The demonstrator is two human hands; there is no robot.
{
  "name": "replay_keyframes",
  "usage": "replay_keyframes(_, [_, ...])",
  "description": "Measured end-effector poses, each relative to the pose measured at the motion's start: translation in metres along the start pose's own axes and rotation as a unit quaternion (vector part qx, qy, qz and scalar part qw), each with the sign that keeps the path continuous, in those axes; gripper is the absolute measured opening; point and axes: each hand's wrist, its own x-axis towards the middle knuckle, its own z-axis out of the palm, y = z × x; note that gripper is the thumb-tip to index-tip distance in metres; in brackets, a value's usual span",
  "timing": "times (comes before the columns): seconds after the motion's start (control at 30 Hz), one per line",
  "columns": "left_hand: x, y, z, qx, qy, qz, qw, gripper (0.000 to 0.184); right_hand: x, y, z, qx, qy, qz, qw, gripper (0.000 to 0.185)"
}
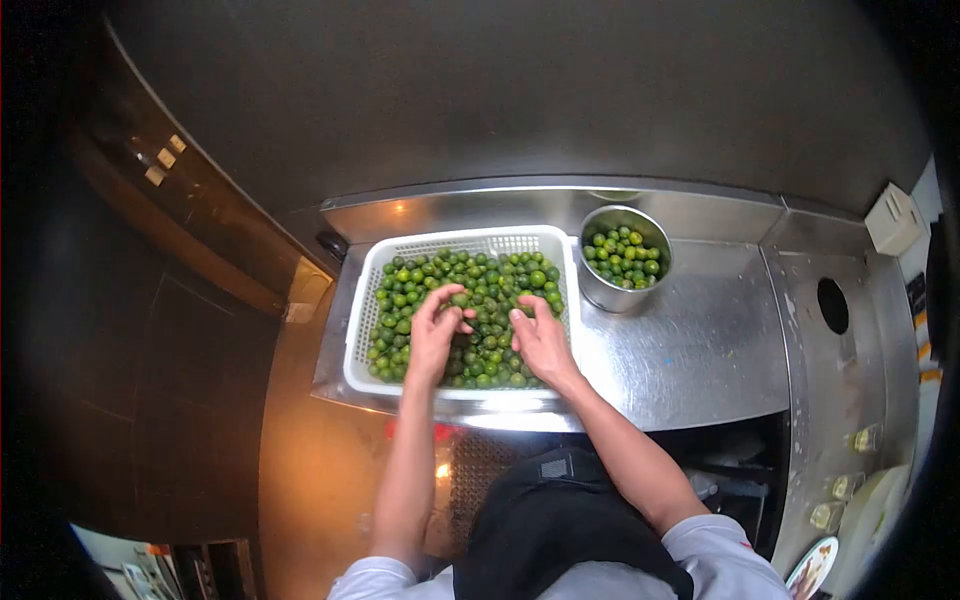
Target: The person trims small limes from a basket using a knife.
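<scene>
From my distant seat I am looking down through the head camera at two bare hands working over a white plastic basket (pixel 358 330). The basket is sitting on the left part of a metal tabletop (pixel 710 345), and small green limes (pixel 415 275) are covering its bottom. The left hand (pixel 432 330) is reaching in over the near edge, left of the middle, its fingers loosely bent. The right hand (pixel 545 345) is reaching in from the near right, its fingers also curling, with thumb and forefinger standing apart. I am seeing limes right beside both sets of fingers (whether either hand is gripping one, I cannot tell from here). Just right of the basket, a metal pot (pixel 608 297) is standing upright, and more limes are lying inside it. A dark wall (pixel 560 90) is rising behind the tabletop. Below, a black apron (pixel 570 530) is covering the person's front, and pale sleeves (pixel 715 555) are ending above the elbows. At the far right, a round dark hole (pixel 832 305) is showing in the metal surface.
</scene>
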Motion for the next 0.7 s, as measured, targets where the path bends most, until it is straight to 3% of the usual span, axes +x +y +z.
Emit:
replay_keyframes(0.13, [-0.031,-0.011,0.032,-0.152,0.028,-0.052,0.987,0.034,-0.006,-0.012,-0.004,-0.01,-0.068,-0.047,0.997,0.048])
replay_keyframes(0.23, [-0.033,-0.031,0.031,-0.135,0.046,0.013,0.99,0.035,-0.011,-0.019,-0.007,-0.007,-0.128,-0.054,0.99,0.048])
replay_keyframes(0.3, [-0.031,-0.032,0.027,-0.147,0.027,0.007,0.989,0.038,-0.015,-0.029,-0.01,0.004,-0.16,-0.069,0.985,0.047])
replay_keyframes(0.53, [-0.031,-0.031,0.03,-0.157,0.045,-0.013,0.986,0.037,-0.011,-0.013,0.002,-0.005,-0.128,-0.075,0.989,0.047])
replay_keyframes(0.63, [-0.03,-0.038,0.024,-0.152,0.042,-0.006,0.987,0.037,-0.009,-0.005,0.006,-0.078,-0.117,-0.123,0.982,0.045])
replay_keyframes(0.7, [-0.029,-0.039,0.022,-0.146,0.031,-0.002,0.989,0.035,-0.011,-0.014,0.001,-0.052,-0.13,-0.098,0.985,0.047])
